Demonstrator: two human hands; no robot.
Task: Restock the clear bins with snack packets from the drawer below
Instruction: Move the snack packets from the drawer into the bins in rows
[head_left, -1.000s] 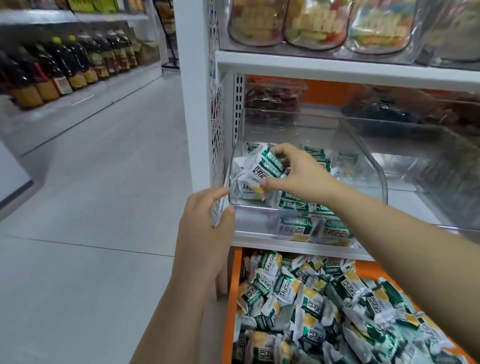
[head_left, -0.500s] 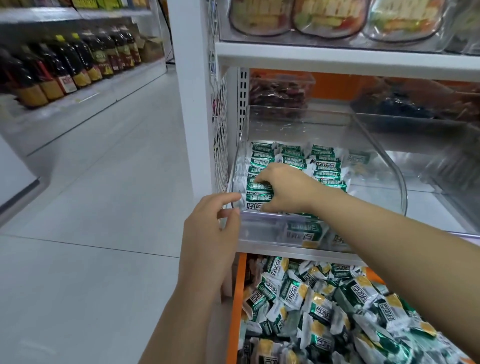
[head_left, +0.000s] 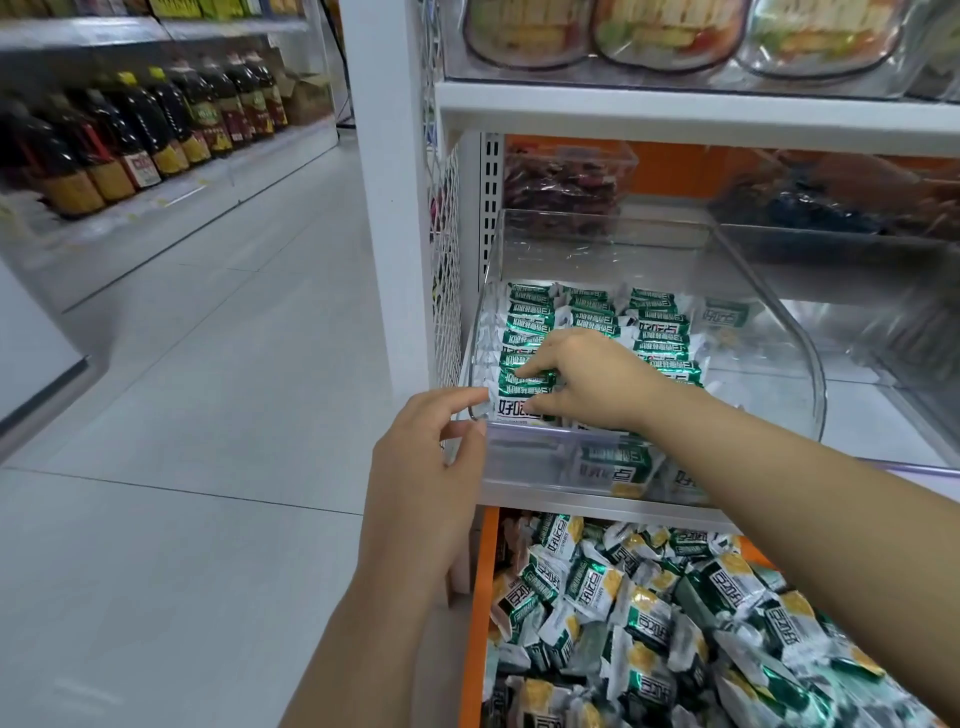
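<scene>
Left hand: the left hand (head_left: 431, 467) is at the near left corner of the clear bin (head_left: 813, 379), forefinger over the front rim and thumb under it, gripping that corner.
Right hand: the right hand (head_left: 592, 382) is down inside the bin with its fingers bent, forefinger and thumb pinching the front packets (head_left: 514, 410) of the left row.
Done so far: neat rows of packets (head_left: 660, 317) fill the left and middle of the bin floor, standing on edge.
Left to do: the bin's right side is bare and there's plenty of height to spare, so I'd call it under half full.
Supply: the drawer (head_left: 482, 597) below stands open, heaped with loose packets (head_left: 639, 618), so there's no shortage.
Hidden: the right hand covers the near end of the middle rows, so that part can't be counted.
Hard to read: two packets (head_left: 613, 467) show through the front lip. I can't tell whether they lie in the bin or ahead of it.
Next bin: the neighbouring bin (head_left: 883, 291) is all glare and cut off at the edge, and its fill is unclear.
</scene>
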